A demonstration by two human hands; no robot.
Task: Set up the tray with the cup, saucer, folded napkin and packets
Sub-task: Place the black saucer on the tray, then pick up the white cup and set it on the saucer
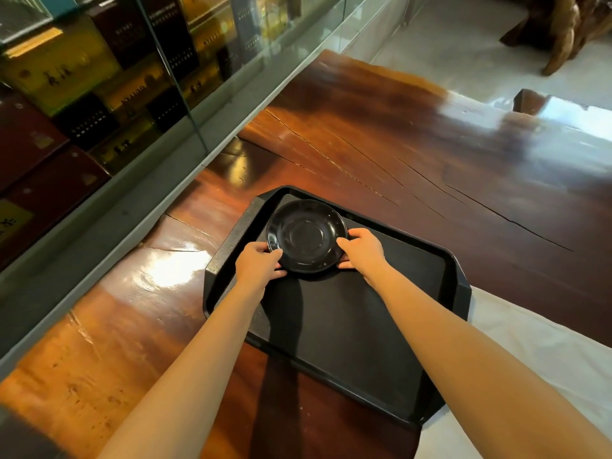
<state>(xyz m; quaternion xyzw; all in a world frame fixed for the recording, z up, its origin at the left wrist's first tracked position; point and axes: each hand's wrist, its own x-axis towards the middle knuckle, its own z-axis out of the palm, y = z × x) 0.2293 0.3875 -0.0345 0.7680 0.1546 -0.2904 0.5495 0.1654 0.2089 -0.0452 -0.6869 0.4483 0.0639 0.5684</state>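
Note:
A black rectangular tray [381,366] lies on a glossy dark wooden table. A round black saucer [306,235] sits at the tray's far left corner. My left hand [256,265] grips the saucer's near left rim, thumb on top and fingers under. On the other side, my right hand [362,248] holds the near right rim the same way. Whether the saucer rests on the tray or is held just above it, I cannot tell. No cup, napkin or packets are in view.
The wooden table [414,154] stretches far ahead, with cracks in its surface. A glass-fronted cabinet [99,94] with boxes runs along the left. A white cloth [536,359] lies by the tray's right edge. Pale floor and a carved wooden stump [569,31] show at top right.

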